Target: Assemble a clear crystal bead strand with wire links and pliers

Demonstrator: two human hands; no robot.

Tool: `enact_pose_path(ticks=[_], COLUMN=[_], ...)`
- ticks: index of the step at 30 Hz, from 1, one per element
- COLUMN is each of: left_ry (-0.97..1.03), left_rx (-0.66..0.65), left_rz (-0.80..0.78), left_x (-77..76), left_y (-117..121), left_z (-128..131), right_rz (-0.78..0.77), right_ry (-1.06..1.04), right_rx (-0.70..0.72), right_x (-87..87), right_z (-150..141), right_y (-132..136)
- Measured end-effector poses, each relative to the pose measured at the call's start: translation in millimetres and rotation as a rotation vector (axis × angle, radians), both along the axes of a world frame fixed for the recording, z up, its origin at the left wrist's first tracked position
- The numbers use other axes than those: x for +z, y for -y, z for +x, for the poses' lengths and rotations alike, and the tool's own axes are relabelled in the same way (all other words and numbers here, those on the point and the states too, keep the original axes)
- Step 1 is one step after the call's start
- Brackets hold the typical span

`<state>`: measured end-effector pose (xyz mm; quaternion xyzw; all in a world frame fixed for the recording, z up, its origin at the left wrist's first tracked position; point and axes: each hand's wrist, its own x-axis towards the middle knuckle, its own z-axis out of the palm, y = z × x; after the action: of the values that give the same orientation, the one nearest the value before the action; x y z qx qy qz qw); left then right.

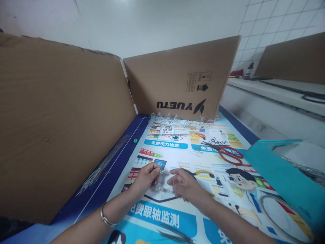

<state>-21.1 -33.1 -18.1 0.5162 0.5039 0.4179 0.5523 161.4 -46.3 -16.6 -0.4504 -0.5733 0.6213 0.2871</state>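
My left hand (149, 174) is closed, thumb and forefinger pinching a thin beaded wire (161, 172) with clear beads. Facing it, my right hand (185, 184) has its forefinger and thumb at a small wire loop on the other end, with the remaining fingers curled loosely. More clear beads (168, 190) hang or lie below, between the hands; which of the two I cannot tell. Partly hidden behind my right hand are pliers with yellow handles (205, 173). Red-handled scissors (230, 156) rest farther back on the right.
Cardboard panels (177, 81) stand at the back and left. Clear beaded pieces (175, 121) line the back panel's foot. Cut wires lie on the left (106, 161) and at the front (175, 234). On the right are a teal container (281, 169) and a wire coil (265, 211).
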Motion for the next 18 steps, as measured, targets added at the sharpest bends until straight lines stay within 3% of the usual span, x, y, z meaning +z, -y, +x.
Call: enact_pose_path(ticks=[6, 13, 18], left_ry=[-0.065, -0.238, -0.326], left_rx=[-0.006, 0.006, 0.008], left_rz=[0.029, 0.137, 0.199], left_x=[-1.4, 0.0, 1.3], left_y=[0.3, 1.4, 1.8], left_z=[-0.9, -2.8, -3.6], right_rz=[0.056, 0.32, 0.412], right_ry=[0.122, 0.383, 0.557], right_rx=[-0.018, -0.05, -0.043], right_x=[-3.0, -5.5, -6.3], right_z=[1.1, 4.8, 4.1], right_y=[0.5, 5.1, 5.0])
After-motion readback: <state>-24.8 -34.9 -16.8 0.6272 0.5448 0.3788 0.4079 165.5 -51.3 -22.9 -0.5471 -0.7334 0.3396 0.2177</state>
